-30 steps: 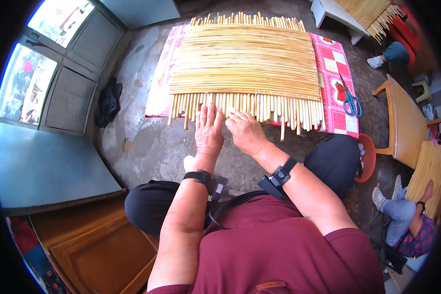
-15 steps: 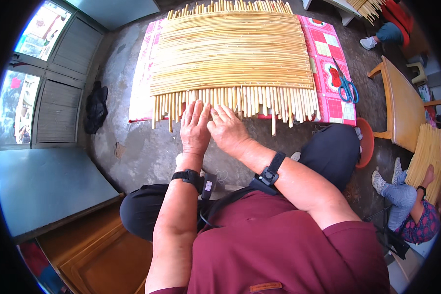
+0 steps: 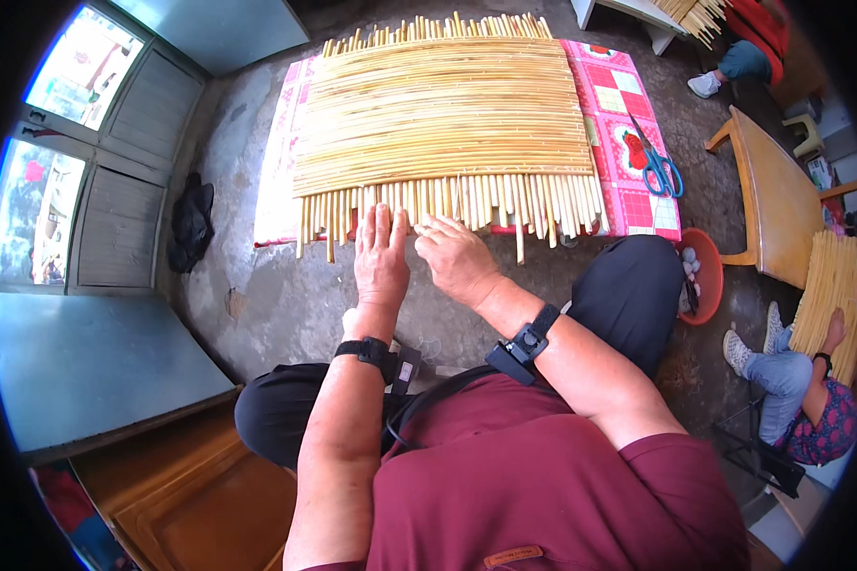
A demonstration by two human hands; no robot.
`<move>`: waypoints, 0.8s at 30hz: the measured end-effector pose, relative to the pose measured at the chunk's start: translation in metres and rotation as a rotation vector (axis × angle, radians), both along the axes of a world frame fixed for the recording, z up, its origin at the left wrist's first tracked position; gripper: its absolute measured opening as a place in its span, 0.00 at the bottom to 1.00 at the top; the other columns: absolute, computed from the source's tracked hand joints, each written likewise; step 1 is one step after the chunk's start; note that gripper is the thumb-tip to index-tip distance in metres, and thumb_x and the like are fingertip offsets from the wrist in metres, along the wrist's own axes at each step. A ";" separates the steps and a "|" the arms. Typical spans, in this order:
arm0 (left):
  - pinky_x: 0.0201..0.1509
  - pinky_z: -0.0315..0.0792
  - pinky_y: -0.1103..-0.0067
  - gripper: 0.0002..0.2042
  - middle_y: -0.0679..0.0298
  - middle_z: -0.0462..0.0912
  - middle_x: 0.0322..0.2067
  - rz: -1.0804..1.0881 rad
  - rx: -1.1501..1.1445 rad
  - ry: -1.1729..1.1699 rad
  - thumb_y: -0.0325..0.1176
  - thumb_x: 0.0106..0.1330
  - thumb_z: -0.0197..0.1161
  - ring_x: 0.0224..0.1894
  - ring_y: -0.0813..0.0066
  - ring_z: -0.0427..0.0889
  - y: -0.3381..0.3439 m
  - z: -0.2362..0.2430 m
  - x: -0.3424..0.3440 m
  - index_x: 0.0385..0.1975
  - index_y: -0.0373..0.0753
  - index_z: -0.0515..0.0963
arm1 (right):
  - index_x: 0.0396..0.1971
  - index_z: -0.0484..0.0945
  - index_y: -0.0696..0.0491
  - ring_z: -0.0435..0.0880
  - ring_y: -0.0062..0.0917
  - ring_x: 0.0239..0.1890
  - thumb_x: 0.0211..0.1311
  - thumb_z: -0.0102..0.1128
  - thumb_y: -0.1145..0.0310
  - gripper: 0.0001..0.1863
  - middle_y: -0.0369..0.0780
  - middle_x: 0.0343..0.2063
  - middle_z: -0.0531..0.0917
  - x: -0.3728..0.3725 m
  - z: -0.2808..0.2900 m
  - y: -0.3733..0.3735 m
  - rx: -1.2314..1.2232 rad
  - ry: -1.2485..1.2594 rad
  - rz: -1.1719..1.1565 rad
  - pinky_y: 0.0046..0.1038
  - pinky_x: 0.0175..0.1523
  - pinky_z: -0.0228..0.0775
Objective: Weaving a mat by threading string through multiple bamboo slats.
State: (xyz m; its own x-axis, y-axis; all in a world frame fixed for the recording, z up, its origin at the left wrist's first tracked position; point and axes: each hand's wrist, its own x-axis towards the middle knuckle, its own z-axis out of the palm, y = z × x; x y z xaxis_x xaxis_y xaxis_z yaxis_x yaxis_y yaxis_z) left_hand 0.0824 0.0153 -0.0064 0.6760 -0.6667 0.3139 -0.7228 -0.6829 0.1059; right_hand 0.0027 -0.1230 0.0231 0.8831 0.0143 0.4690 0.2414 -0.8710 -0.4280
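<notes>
A mat of straw-coloured stalks (image 3: pixel 448 109), bound by rows of thread, lies on a low table with a pink patterned cloth (image 3: pixel 628 207). Along its near edge the pale stalk ends stick out unevenly. My left hand (image 3: pixel 382 262) lies flat there, fingers straight and touching the ends. Just right of it, my right hand (image 3: pixel 459 262) has its fingers bent together at the stalk ends. Whatever is between those fingertips is hidden. Scissors with blue handles (image 3: pixel 661 175) rest on the cloth right of the mat.
An orange basin (image 3: pixel 710 290) with small balls in it stands right of my knee. Beyond it is a wooden table (image 3: pixel 781 200). A seated co-worker (image 3: pixel 786 381) at the right handles another bundle of stalks (image 3: pixel 828 285). A blue-topped cabinet (image 3: pixel 95 366) stands at the left.
My right hand has drawn slightly away from the left, and its fingers have bent inward from lying straighter. My left hand stays flat on the stalk ends. The view has shifted a little.
</notes>
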 end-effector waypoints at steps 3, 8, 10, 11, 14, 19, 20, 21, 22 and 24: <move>0.68 0.54 0.59 0.25 0.47 0.62 0.62 0.046 -0.096 0.034 0.28 0.59 0.54 0.66 0.49 0.58 -0.007 -0.001 -0.006 0.60 0.44 0.67 | 0.27 0.75 0.55 0.78 0.38 0.52 0.55 0.49 0.69 0.07 0.46 0.39 0.82 0.000 0.001 0.000 -0.080 0.000 0.002 0.35 0.59 0.66; 0.68 0.51 0.55 0.25 0.46 0.62 0.62 0.021 -0.025 -0.058 0.31 0.61 0.53 0.66 0.47 0.57 -0.006 -0.007 -0.003 0.61 0.50 0.68 | 0.27 0.75 0.55 0.80 0.37 0.47 0.54 0.49 0.69 0.07 0.46 0.34 0.82 0.003 0.003 -0.002 -0.180 -0.061 0.038 0.35 0.56 0.68; 0.68 0.50 0.54 0.25 0.46 0.61 0.62 0.025 -0.027 -0.078 0.31 0.60 0.53 0.66 0.47 0.57 -0.008 -0.009 -0.004 0.61 0.50 0.68 | 0.26 0.73 0.55 0.80 0.38 0.46 0.53 0.50 0.70 0.05 0.46 0.32 0.80 0.005 0.005 0.002 -0.167 -0.044 0.043 0.36 0.56 0.68; 0.68 0.50 0.53 0.25 0.47 0.61 0.62 0.028 -0.057 -0.081 0.31 0.60 0.53 0.66 0.47 0.56 -0.008 -0.010 -0.005 0.61 0.51 0.68 | 0.25 0.71 0.56 0.80 0.39 0.45 0.52 0.50 0.72 0.04 0.46 0.30 0.79 0.007 0.007 0.003 -0.157 -0.034 0.047 0.38 0.56 0.68; 0.67 0.48 0.51 0.26 0.48 0.60 0.63 0.051 -0.038 -0.078 0.30 0.59 0.54 0.67 0.48 0.55 -0.006 -0.012 -0.007 0.61 0.52 0.68 | 0.25 0.71 0.55 0.80 0.38 0.41 0.51 0.51 0.72 0.03 0.45 0.29 0.79 0.009 0.013 -0.004 -0.023 0.020 0.109 0.37 0.53 0.69; 0.67 0.46 0.51 0.27 0.52 0.60 0.63 0.070 -0.043 -0.067 0.28 0.56 0.55 0.67 0.51 0.55 -0.008 -0.012 -0.005 0.59 0.55 0.69 | 0.25 0.70 0.53 0.80 0.34 0.34 0.51 0.51 0.71 0.03 0.42 0.24 0.78 0.013 0.011 -0.015 0.022 -0.067 0.147 0.34 0.49 0.70; 0.67 0.47 0.51 0.27 0.53 0.60 0.63 0.081 -0.052 -0.077 0.27 0.56 0.55 0.67 0.52 0.55 -0.008 -0.012 -0.005 0.59 0.56 0.69 | 0.25 0.71 0.53 0.80 0.34 0.34 0.51 0.51 0.71 0.03 0.42 0.25 0.78 0.014 0.013 -0.015 0.014 -0.056 0.154 0.33 0.48 0.71; 0.67 0.47 0.51 0.27 0.53 0.60 0.63 0.083 -0.050 -0.077 0.27 0.56 0.55 0.67 0.52 0.55 -0.008 -0.013 -0.005 0.59 0.56 0.69 | 0.25 0.71 0.53 0.80 0.34 0.34 0.51 0.51 0.71 0.03 0.41 0.25 0.78 0.015 0.014 -0.015 0.004 -0.047 0.161 0.32 0.48 0.71; 0.67 0.47 0.51 0.27 0.53 0.60 0.63 0.089 -0.045 -0.075 0.27 0.56 0.55 0.67 0.52 0.55 -0.008 -0.014 -0.005 0.59 0.56 0.69 | 0.25 0.71 0.53 0.80 0.34 0.34 0.51 0.51 0.71 0.03 0.41 0.25 0.78 0.015 0.014 -0.015 0.005 -0.047 0.162 0.32 0.48 0.71; 0.67 0.47 0.52 0.27 0.53 0.60 0.63 0.095 -0.041 -0.081 0.27 0.56 0.55 0.67 0.52 0.55 -0.008 -0.013 -0.005 0.59 0.56 0.70 | 0.25 0.70 0.53 0.80 0.33 0.35 0.51 0.52 0.71 0.03 0.41 0.28 0.78 0.014 0.014 -0.016 -0.020 0.081 0.127 0.31 0.47 0.71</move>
State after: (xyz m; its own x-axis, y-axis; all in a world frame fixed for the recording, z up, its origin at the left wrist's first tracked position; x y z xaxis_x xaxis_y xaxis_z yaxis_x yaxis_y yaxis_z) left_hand 0.0769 0.0069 -0.0199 0.7069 -0.5866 0.3952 -0.6624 -0.7450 0.0789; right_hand 0.0166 -0.1386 0.0369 0.9085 0.1368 0.3950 0.3155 -0.8443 -0.4332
